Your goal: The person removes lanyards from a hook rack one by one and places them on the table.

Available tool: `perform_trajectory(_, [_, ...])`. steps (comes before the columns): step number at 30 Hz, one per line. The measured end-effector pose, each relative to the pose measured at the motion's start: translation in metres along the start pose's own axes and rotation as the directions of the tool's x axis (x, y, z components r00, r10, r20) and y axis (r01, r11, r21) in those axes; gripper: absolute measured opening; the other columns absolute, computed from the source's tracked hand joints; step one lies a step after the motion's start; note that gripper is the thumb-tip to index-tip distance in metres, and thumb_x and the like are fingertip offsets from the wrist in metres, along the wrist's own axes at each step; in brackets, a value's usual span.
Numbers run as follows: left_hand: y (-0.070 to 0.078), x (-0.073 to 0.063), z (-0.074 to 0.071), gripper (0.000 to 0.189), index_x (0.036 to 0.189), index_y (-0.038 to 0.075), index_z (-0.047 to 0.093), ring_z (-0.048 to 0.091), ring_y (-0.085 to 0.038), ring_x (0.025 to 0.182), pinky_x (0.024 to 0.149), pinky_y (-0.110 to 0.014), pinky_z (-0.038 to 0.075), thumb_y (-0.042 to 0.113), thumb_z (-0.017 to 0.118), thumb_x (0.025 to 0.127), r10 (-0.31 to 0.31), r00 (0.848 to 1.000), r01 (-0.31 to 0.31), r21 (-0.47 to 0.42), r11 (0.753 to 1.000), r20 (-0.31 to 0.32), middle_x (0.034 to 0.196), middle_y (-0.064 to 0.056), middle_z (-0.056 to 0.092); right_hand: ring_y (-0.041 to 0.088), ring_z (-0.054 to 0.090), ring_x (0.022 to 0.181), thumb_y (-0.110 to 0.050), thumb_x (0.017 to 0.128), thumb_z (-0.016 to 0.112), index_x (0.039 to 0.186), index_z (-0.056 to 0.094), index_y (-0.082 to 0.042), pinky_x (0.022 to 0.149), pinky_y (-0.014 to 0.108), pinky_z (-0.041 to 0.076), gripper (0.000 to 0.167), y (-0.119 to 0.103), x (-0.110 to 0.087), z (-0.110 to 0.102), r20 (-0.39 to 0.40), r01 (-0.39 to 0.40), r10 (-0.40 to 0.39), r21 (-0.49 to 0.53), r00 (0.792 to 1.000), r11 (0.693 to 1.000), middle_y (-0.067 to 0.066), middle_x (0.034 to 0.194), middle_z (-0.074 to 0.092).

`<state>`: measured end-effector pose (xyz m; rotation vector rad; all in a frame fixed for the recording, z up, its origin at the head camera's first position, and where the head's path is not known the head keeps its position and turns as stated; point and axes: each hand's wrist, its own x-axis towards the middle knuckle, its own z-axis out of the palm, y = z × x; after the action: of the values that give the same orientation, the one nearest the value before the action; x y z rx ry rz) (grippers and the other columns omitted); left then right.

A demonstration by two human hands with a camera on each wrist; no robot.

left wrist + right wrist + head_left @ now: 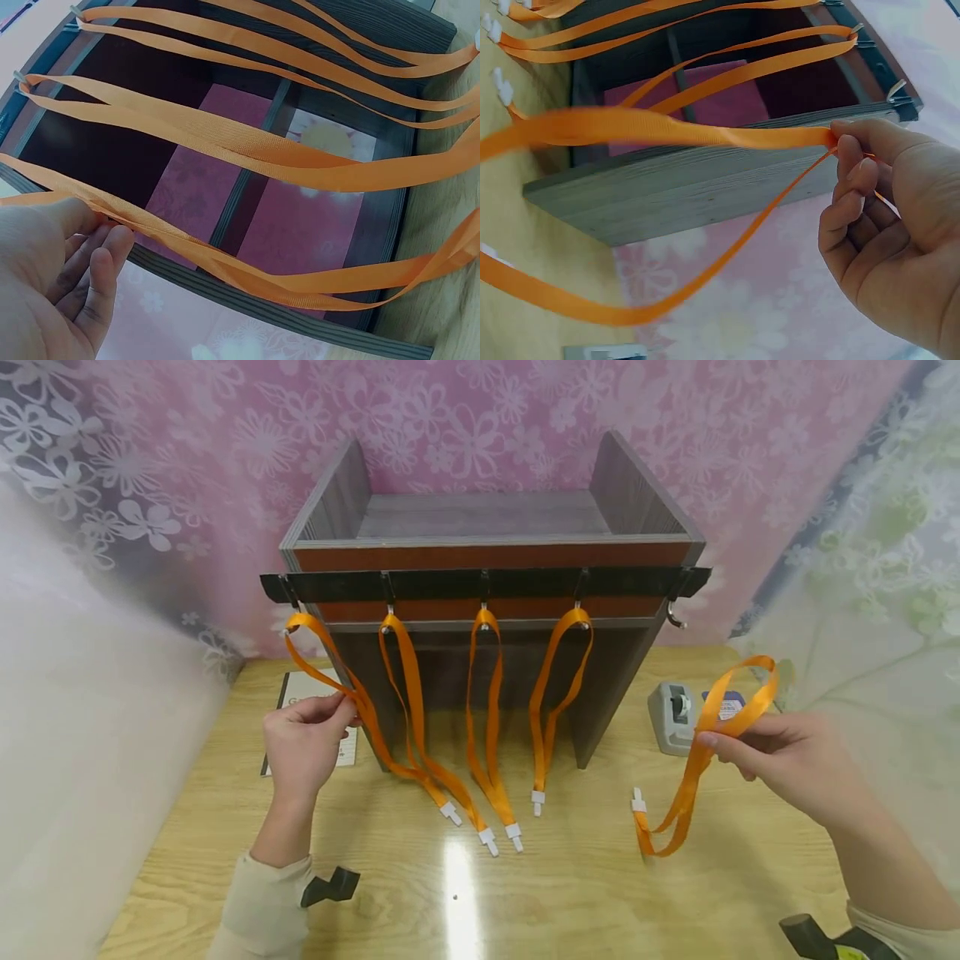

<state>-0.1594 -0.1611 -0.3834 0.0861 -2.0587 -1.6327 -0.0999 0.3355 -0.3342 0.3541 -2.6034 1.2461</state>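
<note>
Orange lanyards with white clips hang from the hooks of a black hook rail (435,585) on a grey wooden shelf. My left hand (303,739) pinches the leftmost lanyard (378,739) between thumb and fingers, below its hook; its loop still hangs on that hook. In the left wrist view the thumb and index finger (82,217) meet on the strap. My right hand (787,760) pinches a separate lanyard (686,793) off to the right, its loop standing above the fingers and its clip end drooping toward the table. The rightmost hook (675,614) carries no lanyard.
The shelf (487,514) stands on a light wooden table (570,877) against a pink floral cloth. A grey tape dispenser (670,718) sits by the right hand, with a small purple item (729,703) behind it. Printed paper (345,750) lies behind the left hand.
</note>
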Motion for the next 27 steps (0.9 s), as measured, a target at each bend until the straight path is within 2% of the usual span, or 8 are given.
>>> perform_trajectory(4, [0.003, 0.001, -0.001, 0.015, 0.089, -0.005, 0.079, 0.067, -0.003, 0.053, 0.053, -0.019, 0.057, 0.008, 0.074, 0.086, -0.017, 1.0, 0.017, 0.004, 1.0, 0.002, 0.06, 0.02, 0.069, 0.012, 0.045, 0.052, 0.001, 0.086, 0.075, 0.085, 0.076, -0.008, 0.044, 0.03, 0.033, 0.009, 0.012, -0.001, 0.008, 0.062, -0.023, 0.021, 0.024, 0.998, 0.999, -0.005, 0.057, 0.051])
perform_trajectory(6, [0.004, 0.0, -0.001, 0.014, 0.09, -0.004, 0.079, 0.068, -0.003, 0.053, 0.054, -0.019, 0.057, 0.009, 0.074, 0.087, -0.029, 1.0, 0.029, 0.005, 1.0, 0.01, 0.061, 0.019, 0.069, 0.012, 0.046, 0.053, -0.003, 0.087, 0.075, 0.086, 0.077, -0.01, 0.045, 0.03, 0.034, 0.007, 0.019, -0.003, 0.011, 0.096, -0.046, 0.046, 0.003, 0.994, 0.999, -0.005, 0.059, 0.053])
perform_trajectory(10, [0.004, -0.002, -0.001, 0.013, 0.09, -0.002, 0.08, 0.068, -0.002, 0.055, 0.055, -0.019, 0.057, 0.009, 0.075, 0.087, -0.027, 0.999, 0.027, 0.003, 1.0, 0.021, 0.062, 0.019, 0.07, 0.013, 0.048, 0.055, -0.006, 0.089, 0.074, 0.091, 0.077, -0.011, 0.046, 0.029, 0.038, 0.006, 0.034, -0.008, 0.017, 0.165, -0.041, 0.042, -0.009, 0.985, 0.999, -0.007, 0.065, 0.061])
perform_trajectory(13, [0.004, -0.001, 0.001, 0.013, 0.091, -0.002, 0.08, 0.069, -0.002, 0.056, 0.056, -0.019, 0.058, 0.009, 0.075, 0.087, -0.009, 1.0, 0.009, 0.0, 1.0, 0.029, 0.064, 0.02, 0.07, 0.012, 0.049, 0.054, -0.006, 0.089, 0.074, 0.094, 0.078, -0.011, 0.046, 0.028, 0.039, 0.008, 0.043, -0.012, 0.021, 0.185, -0.03, 0.031, -0.006, 0.982, 1.0, -0.008, 0.066, 0.063])
perform_trajectory(19, [0.004, -0.001, 0.001, 0.013, 0.091, -0.003, 0.08, 0.069, -0.002, 0.056, 0.056, -0.019, 0.058, 0.008, 0.075, 0.087, -0.008, 0.999, 0.008, -0.011, 1.0, 0.033, 0.064, 0.02, 0.07, 0.012, 0.052, 0.056, -0.011, 0.091, 0.073, 0.094, 0.078, -0.012, 0.048, 0.028, 0.04, 0.006, 0.055, -0.016, 0.029, 0.205, -0.079, 0.08, -0.01, 0.976, 0.997, -0.008, 0.068, 0.065])
perform_trajectory(27, [0.005, -0.002, -0.001, 0.014, 0.091, -0.003, 0.08, 0.069, -0.002, 0.056, 0.056, -0.019, 0.058, 0.009, 0.075, 0.087, -0.02, 1.0, 0.02, -0.007, 1.0, 0.021, 0.063, 0.021, 0.069, 0.013, 0.054, 0.056, -0.004, 0.092, 0.07, 0.095, 0.077, -0.005, 0.048, 0.029, 0.044, 0.007, 0.08, -0.021, 0.043, 0.243, -0.078, 0.054, 0.088, 0.968, 0.993, 0.003, 0.078, 0.073])
